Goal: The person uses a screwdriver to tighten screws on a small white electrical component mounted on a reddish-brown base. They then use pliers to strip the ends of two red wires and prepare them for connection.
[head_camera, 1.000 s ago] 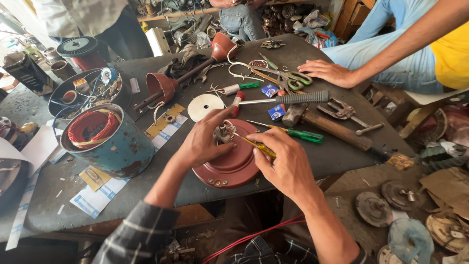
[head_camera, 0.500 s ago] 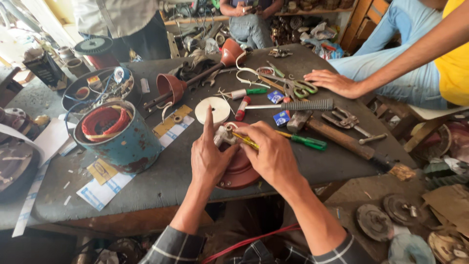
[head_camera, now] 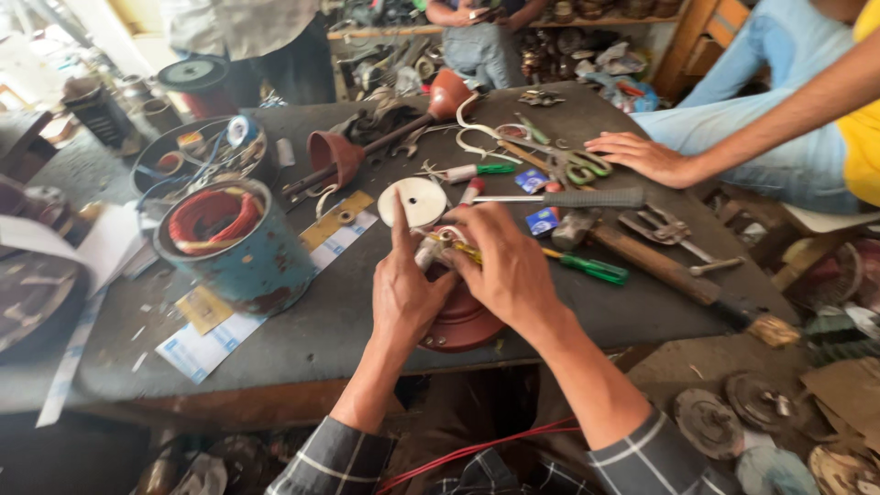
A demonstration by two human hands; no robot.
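My left hand (head_camera: 408,293) and my right hand (head_camera: 509,266) are close together over a reddish-brown round metal cover (head_camera: 463,321) lying near the front edge of the dark workbench (head_camera: 367,312). The right hand is closed around a small yellow-handled tool (head_camera: 458,247), whose tip sits between the two hands. The left hand grips a small pale part at the cover's top, with its index finger pointing up. My hands hide most of the cover's centre.
A blue can with red wire coils (head_camera: 234,243) stands to the left, and a white disc (head_camera: 412,200) lies just beyond my hands. A green screwdriver (head_camera: 587,268), a hammer (head_camera: 669,273), a file (head_camera: 568,197) and scissors lie to the right. Another person's hand (head_camera: 642,156) rests on the bench's far right.
Both hands have stayed on the cover with small shifts. The view has drifted, so the bench sits slightly lower and closer in frame.
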